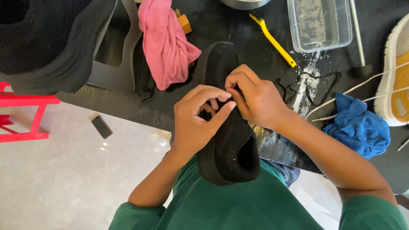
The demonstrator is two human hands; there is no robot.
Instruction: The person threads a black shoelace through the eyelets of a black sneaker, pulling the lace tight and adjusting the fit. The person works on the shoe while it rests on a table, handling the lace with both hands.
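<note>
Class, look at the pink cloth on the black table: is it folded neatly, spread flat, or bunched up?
Bunched up. The pink cloth lies twisted in thick creases beside the black shoe on the black table, not flat or squared.

The person wears a dark green top with sleeves pushed up to the elbows; forearms, hands and fingers (245,81) bare, without rings or watch.

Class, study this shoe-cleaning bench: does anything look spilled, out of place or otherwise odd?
Yes. White powdery residue is smeared across the black table below the clear plastic tub, and wet patches shine beside the black shoe that both hands work on. A loose black lace lies tangled in the mess.
</note>
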